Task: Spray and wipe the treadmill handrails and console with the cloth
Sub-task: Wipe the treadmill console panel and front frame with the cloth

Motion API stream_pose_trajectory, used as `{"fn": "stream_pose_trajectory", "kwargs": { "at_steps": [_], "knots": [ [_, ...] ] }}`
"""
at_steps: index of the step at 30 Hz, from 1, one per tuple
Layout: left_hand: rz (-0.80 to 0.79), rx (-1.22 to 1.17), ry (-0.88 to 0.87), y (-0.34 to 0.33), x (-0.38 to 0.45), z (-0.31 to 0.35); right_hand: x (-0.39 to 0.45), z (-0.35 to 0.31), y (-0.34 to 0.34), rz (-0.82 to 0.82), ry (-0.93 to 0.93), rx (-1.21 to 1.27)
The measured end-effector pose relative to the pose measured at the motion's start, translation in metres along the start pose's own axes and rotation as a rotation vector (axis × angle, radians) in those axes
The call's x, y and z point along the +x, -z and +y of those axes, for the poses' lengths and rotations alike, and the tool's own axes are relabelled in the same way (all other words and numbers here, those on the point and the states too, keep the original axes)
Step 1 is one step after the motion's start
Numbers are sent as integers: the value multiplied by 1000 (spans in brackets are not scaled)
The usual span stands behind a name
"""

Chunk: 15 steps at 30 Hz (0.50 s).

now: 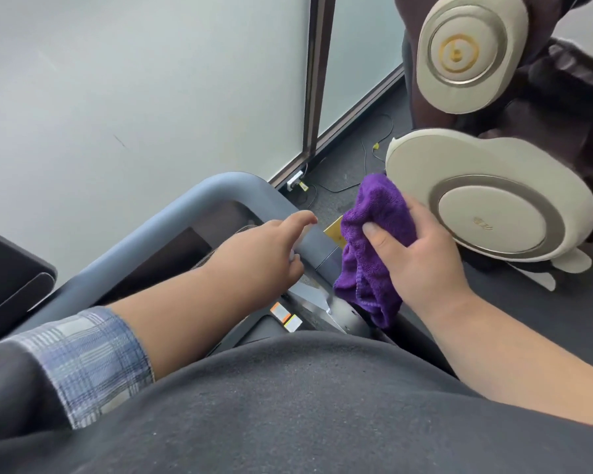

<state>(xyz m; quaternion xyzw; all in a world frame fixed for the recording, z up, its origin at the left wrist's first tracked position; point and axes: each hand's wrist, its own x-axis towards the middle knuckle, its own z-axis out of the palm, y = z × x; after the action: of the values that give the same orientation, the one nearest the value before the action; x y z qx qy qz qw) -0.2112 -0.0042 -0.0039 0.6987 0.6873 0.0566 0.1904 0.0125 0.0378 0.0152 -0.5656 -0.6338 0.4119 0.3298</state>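
Note:
The blue-grey treadmill handrail point(185, 208) curves from the left toward the centre. My left hand point(264, 254) hovers over its right end, wrapped around a small white spray bottle point(293, 256) that is mostly hidden under my fingers, with the index finger raised. My right hand point(415, 254) is just to the right, holding a bunched purple cloth point(367, 268) that hangs down beside the rail's upright. Only a dark corner of the console point(11, 268) shows at the left edge. My grey top fills the bottom of the view.
A cream and brown massage chair point(486, 200) stands close on the right. Frosted glass panels with a dark metal post point(317, 80) rise behind the rail. A power strip point(295, 181) and cables lie on the dark floor by the wall.

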Motion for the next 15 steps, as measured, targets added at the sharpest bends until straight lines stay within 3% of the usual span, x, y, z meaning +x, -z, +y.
{"fn": "stream_pose_trajectory", "kwargs": {
  "at_steps": [9, 15],
  "knots": [
    [-39, 71, 12, 1, 20, 5, -18, 16, 11, -49, -31, 18],
    [54, 64, 156, 16, 12, -24, -9, 9, 5, -82, -13, 62]
  ]
}}
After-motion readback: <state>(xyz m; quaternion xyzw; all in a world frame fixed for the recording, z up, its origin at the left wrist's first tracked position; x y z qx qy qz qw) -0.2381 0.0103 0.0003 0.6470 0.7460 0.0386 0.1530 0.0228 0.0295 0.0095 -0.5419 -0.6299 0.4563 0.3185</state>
